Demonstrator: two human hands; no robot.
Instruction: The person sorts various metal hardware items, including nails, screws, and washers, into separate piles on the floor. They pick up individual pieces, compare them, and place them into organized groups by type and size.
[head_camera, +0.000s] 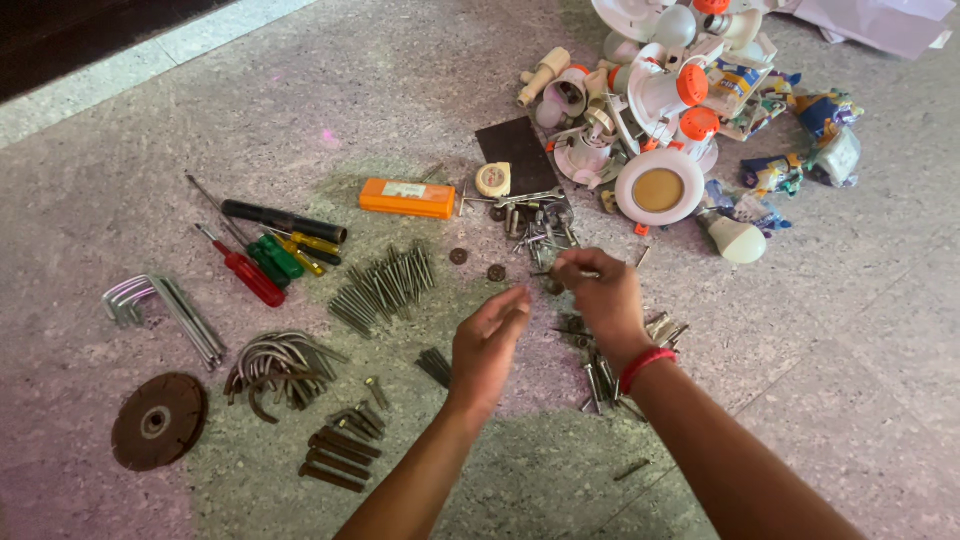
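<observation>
While bare floor (860, 340) lies rightward, right hand (600, 295) over screws (600, 370).

On the floor (850, 330), hex keys (160, 310) lie far left, the screwdrivers (265, 255) just right of them, the nails (385, 285) right again. Near-left sits the disc (158, 420). Far right, the lamp parts (660, 100) pile up.

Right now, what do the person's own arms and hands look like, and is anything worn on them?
Both forearms are bare, with no sleeves showing and no gloves. The right hand has a red thread band around its wrist. The left hand and its wrist carry nothing visible.
</observation>
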